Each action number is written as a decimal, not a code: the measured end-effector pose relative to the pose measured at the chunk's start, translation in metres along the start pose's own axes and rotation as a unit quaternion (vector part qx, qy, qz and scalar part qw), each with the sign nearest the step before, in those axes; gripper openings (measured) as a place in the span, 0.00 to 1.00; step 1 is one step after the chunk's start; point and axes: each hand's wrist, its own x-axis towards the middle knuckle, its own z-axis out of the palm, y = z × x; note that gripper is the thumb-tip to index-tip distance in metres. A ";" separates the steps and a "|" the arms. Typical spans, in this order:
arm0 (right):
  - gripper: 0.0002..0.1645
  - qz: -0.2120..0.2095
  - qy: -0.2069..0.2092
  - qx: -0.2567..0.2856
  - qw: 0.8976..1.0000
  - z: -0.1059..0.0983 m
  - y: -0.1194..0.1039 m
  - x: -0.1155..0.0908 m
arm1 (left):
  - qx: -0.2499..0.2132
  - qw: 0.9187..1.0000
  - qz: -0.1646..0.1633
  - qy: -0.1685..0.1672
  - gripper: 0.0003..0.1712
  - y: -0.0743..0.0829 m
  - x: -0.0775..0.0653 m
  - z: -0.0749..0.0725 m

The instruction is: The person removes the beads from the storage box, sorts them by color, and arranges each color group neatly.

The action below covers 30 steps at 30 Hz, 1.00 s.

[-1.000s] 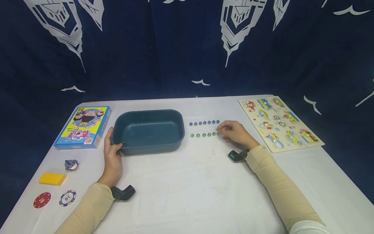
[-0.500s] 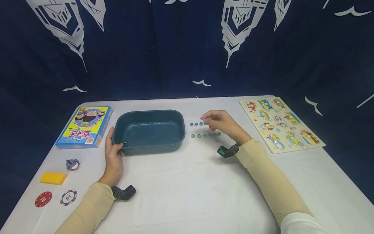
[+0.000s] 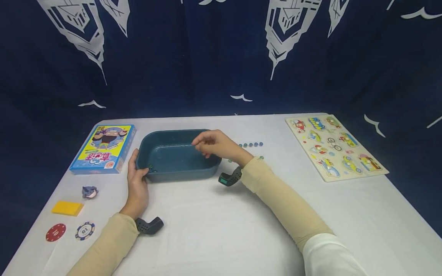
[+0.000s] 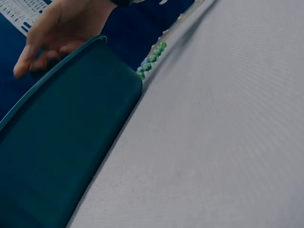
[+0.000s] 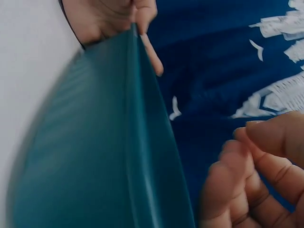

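Note:
My left hand (image 3: 137,189) grips the near-left corner of a dark teal plastic tub (image 3: 183,176), thumb over the rim and fingers along the outside. A few dark glass marbles (image 3: 151,168) lie inside by that thumb. My right hand (image 3: 217,145) is above the tub's right end, fingers loosely bent. In the right wrist view, thumb and index tips of the right hand (image 5: 251,175) come together with no object showing between them. Right of the tub, a row of blue marbles (image 3: 250,145) and green marbles (image 4: 153,58) is partly hidden by my right hand and wrist.
A blue-and-yellow box (image 3: 101,147) lies left of the tub. Nearer me are a small shark figure (image 3: 89,192), a yellow block (image 3: 67,208), a red chip (image 3: 56,232) and a white-and-blue chip (image 3: 84,230). A picture puzzle board (image 3: 335,147) lies at the right.
My right hand has moved left from the right end of the marble rows, across them, to over the tub. My left hand keeps its hold on the tub.

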 end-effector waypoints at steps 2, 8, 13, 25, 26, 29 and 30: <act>0.13 0.005 -0.022 -0.008 1.000 0.011 -0.001 0.011 | 0.004 1.000 -0.001 0.000 0.44 0.000 0.000 -0.001; 0.16 0.042 -0.082 -0.037 0.995 0.042 -0.006 0.037 | 0.007 1.000 0.000 -0.009 0.43 0.001 0.000 -0.003; 0.15 0.058 -0.118 -0.059 0.990 0.063 -0.005 0.053 | -0.006 1.000 0.000 -0.010 0.43 0.000 0.000 -0.002; 0.14 0.102 -0.150 -0.183 0.966 0.095 -0.006 0.072 | -0.015 1.000 0.007 -0.008 0.44 0.000 0.001 -0.001; 0.14 0.108 -0.150 -0.182 0.966 0.097 -0.006 0.074 | -0.014 1.000 0.008 -0.008 0.44 0.000 0.001 -0.001; 0.13 0.117 -0.146 -0.193 0.963 0.101 -0.008 0.077 | -0.009 1.000 0.007 -0.009 0.44 0.001 0.001 -0.002; 0.13 0.117 -0.145 -0.197 0.963 0.102 -0.009 0.078 | -0.007 1.000 0.006 -0.009 0.44 0.001 0.001 -0.002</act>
